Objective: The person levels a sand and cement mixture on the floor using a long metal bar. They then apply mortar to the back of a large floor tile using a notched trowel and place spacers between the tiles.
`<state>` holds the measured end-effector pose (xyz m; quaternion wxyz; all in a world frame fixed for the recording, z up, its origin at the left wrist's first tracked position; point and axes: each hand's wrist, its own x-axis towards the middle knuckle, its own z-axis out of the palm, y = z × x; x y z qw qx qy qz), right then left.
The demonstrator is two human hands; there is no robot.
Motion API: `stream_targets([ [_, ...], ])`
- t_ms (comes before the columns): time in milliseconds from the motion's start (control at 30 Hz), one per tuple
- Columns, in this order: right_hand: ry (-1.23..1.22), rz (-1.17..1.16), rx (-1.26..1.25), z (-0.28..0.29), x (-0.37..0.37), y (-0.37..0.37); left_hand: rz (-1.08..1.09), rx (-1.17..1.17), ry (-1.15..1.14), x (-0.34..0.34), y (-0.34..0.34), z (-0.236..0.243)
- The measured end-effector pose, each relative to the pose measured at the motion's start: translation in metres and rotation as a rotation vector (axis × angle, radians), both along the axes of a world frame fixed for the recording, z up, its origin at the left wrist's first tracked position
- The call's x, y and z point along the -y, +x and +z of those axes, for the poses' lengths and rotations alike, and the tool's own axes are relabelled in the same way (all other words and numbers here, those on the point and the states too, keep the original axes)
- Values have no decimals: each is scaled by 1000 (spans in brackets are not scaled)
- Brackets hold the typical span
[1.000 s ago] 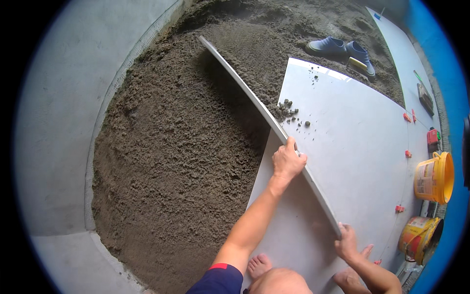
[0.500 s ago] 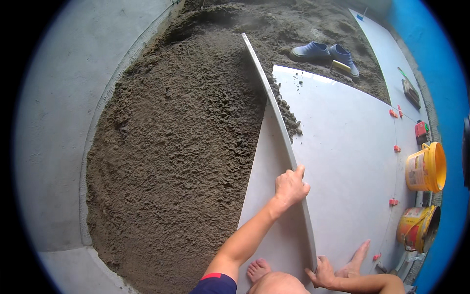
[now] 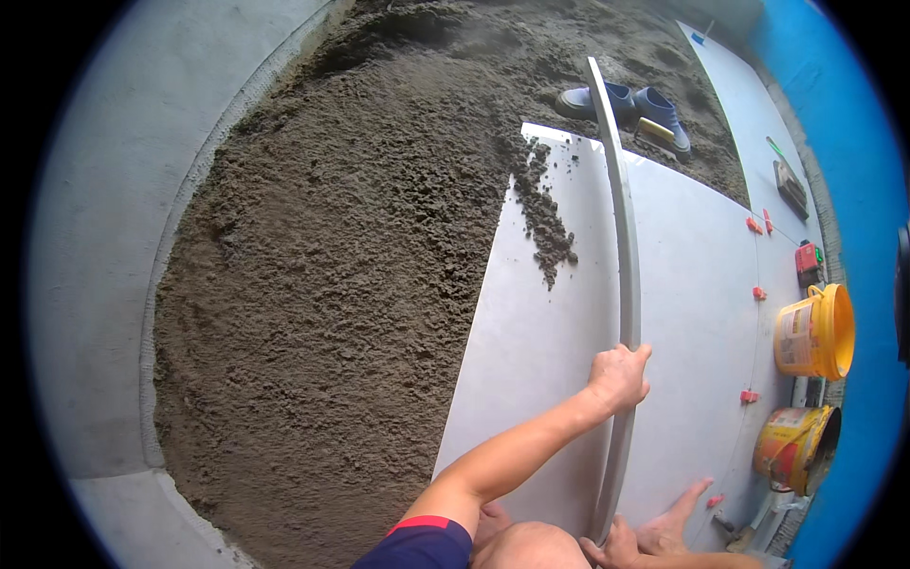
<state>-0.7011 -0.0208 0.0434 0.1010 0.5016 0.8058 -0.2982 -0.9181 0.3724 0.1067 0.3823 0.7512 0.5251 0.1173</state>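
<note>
Head view: left hand [image 3: 618,376] grips one long straightedge [image 3: 621,237] standing on the floor tile [image 3: 692,313]; right hand [image 3: 618,548] clasps its near end; two orange buckets [image 3: 815,332], two shoes [image 3: 621,104] beyond

Dark navy short sleeve [image 3: 422,542] (red trim at its hem), forearms bare.

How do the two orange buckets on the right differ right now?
The upper orange bucket stands upright, while the lower orange bucket is tipped, its dark mouth facing sideways. The upper one looks brighter and cleaner; the lower one looks darker and more soiled. Both sit past the right edge of the laid white tiles, away from both hands.
</note>
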Motion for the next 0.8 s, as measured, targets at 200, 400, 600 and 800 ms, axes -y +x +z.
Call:
stream_targets([
  [200,44,29,-26,-1,8,-6,16,-45,-45,9,-8,-18],
  [400,-195,-214,-129,50,-100,-48,195,-123,-12,-6,-75,-17],
  [600,-299,-53,-32,59,-154,-55,362,-84,36,-6,-122,-14],
  [800,-303,91,18,61,-175,3,448,6,-6,23,-117,-21],
])
